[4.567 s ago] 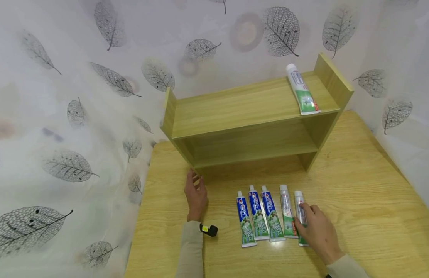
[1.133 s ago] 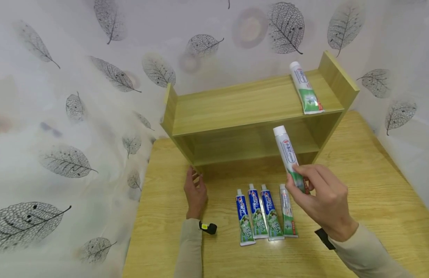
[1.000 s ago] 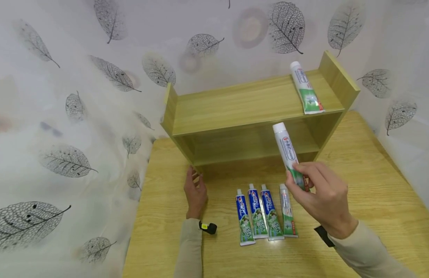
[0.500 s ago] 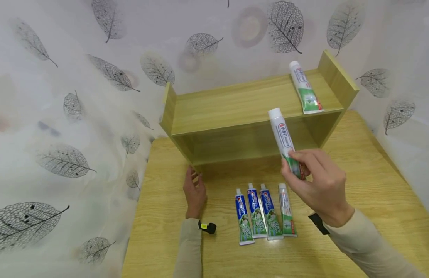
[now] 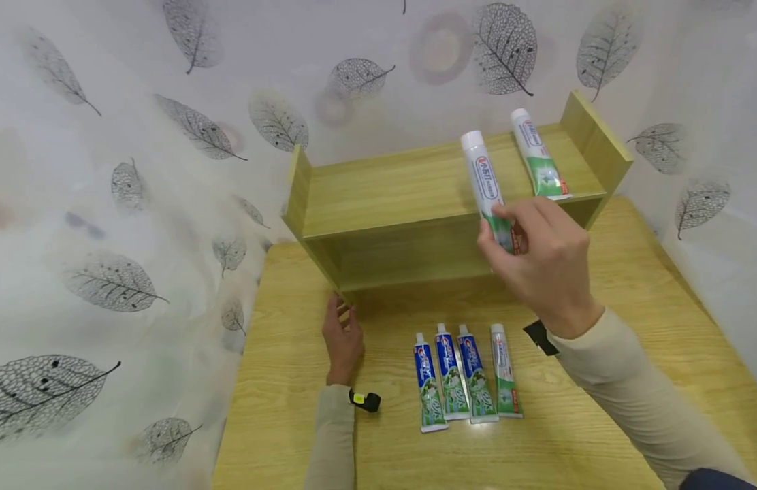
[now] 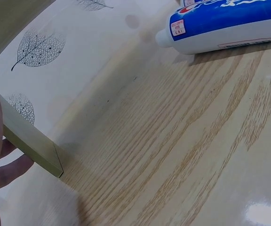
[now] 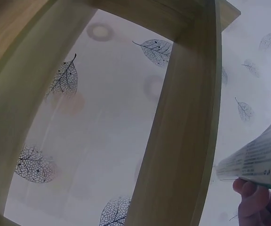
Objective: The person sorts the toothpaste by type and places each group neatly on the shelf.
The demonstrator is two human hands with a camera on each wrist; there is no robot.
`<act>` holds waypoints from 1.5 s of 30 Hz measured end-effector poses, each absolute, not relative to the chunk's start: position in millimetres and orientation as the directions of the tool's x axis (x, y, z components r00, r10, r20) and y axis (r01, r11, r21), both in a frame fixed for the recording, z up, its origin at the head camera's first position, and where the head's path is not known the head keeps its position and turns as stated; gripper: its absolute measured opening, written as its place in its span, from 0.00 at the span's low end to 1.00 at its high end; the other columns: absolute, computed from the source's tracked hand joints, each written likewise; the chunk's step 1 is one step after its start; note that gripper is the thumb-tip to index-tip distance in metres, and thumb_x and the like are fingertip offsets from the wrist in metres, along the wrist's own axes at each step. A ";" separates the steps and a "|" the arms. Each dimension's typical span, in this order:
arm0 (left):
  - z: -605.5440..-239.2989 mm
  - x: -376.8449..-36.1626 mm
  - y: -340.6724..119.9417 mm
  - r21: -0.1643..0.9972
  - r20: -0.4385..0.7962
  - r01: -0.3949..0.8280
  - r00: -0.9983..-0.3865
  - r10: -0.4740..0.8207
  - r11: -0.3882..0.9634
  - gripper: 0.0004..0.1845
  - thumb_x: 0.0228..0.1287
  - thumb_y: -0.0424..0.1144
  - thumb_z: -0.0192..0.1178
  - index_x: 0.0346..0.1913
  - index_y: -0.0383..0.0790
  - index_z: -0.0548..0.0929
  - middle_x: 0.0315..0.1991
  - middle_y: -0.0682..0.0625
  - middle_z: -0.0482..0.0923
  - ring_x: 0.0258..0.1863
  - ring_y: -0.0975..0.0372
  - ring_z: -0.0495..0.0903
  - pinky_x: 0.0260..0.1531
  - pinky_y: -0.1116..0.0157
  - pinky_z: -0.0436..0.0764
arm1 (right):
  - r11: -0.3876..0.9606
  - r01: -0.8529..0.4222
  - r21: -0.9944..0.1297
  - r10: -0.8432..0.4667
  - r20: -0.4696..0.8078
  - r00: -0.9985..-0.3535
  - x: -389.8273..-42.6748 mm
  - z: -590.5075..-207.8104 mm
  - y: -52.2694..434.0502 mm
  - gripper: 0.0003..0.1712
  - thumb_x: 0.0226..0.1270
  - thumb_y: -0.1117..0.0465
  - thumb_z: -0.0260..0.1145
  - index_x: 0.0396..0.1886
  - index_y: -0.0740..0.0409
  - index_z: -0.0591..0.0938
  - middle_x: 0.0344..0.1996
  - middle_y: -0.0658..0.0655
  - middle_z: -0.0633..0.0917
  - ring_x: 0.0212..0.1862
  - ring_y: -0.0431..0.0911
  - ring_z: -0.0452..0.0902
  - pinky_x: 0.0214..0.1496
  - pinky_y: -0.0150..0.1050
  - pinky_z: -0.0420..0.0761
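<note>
Up by the top board of a pale yellow-green wooden shelf (image 5: pixel 384 194) with two levels, the right hand (image 5: pixel 540 262) pinches a white-and-green toothpaste tube with a white cap (image 5: pixel 485 180). Its thumb and fingers are closed on the green bottom part, and the cap points up and away from the person. From above it is hard to tell how big the gap is, but the right wrist view shows the tube apart from the wood. A matching white-and-green tube (image 5: pixel 540 153) lies on the top board, just to the right. The left hand (image 5: pixel 344 340) grips the shelf's left side near its foot, with fingers bent round the wood. On the brown wooden table (image 5: pixel 271 381) lie three blue-and-green tubes (image 5: pixel 453 378) and one more white-and-green tube (image 5: pixel 504 371). A gentle pinch should work best, as a hard squeeze could bend the tube. It would help to tilt it like its match, not bump that one, and let the left hand steady the shelf.
</note>
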State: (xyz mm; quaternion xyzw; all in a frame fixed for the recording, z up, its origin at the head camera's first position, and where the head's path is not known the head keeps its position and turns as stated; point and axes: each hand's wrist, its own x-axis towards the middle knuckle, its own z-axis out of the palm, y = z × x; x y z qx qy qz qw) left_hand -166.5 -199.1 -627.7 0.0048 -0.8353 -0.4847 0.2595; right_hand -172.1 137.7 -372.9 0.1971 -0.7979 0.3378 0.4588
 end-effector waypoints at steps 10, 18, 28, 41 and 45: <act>-628.6 -170.8 -200.0 0.811 0.445 0.264 -0.857 -0.259 0.523 0.25 0.80 0.28 0.61 0.76 0.38 0.76 0.56 0.30 0.86 0.52 0.37 0.90 0.44 0.43 0.94 | 0.740 -0.549 -0.389 -0.035 0.792 -0.609 -205.7 -351.7 132.8 0.11 0.69 0.66 0.70 0.41 0.73 0.87 0.32 0.69 0.88 0.26 0.56 0.77 0.28 0.46 0.75; -630.1 -165.1 -200.7 0.814 0.418 0.227 -0.869 -0.267 0.535 0.24 0.81 0.28 0.60 0.76 0.39 0.75 0.57 0.32 0.85 0.54 0.38 0.89 0.47 0.43 0.94 | 0.742 -0.525 -0.418 -0.061 0.737 -0.673 -223.9 -349.6 124.2 0.11 0.69 0.66 0.72 0.41 0.74 0.86 0.38 0.72 0.90 0.30 0.60 0.81 0.31 0.49 0.82; -631.1 -164.3 -198.9 0.795 0.448 0.251 -0.857 -0.256 0.552 0.24 0.81 0.28 0.60 0.75 0.36 0.75 0.55 0.32 0.85 0.53 0.38 0.90 0.46 0.43 0.94 | 0.759 -0.453 -0.468 -0.031 0.668 -0.744 -234.5 -344.2 119.8 0.11 0.70 0.67 0.70 0.43 0.74 0.88 0.39 0.72 0.91 0.34 0.62 0.85 0.34 0.52 0.85; -631.7 -169.3 -198.5 0.777 0.491 0.291 -0.835 -0.248 0.558 0.23 0.80 0.28 0.61 0.74 0.35 0.76 0.54 0.32 0.86 0.52 0.38 0.90 0.43 0.44 0.94 | 0.812 -0.358 -0.462 -0.058 0.546 -0.836 -234.3 -331.1 122.8 0.15 0.76 0.61 0.68 0.46 0.72 0.89 0.43 0.73 0.92 0.37 0.62 0.87 0.38 0.58 0.89; -631.7 -165.0 -197.4 0.783 0.489 0.290 -0.834 -0.256 0.551 0.24 0.79 0.26 0.60 0.74 0.35 0.76 0.54 0.31 0.86 0.51 0.37 0.90 0.42 0.43 0.94 | 0.810 -0.378 -0.449 -0.066 0.571 -0.818 -228.4 -333.8 122.8 0.16 0.78 0.60 0.67 0.49 0.72 0.89 0.44 0.73 0.91 0.40 0.63 0.86 0.40 0.59 0.88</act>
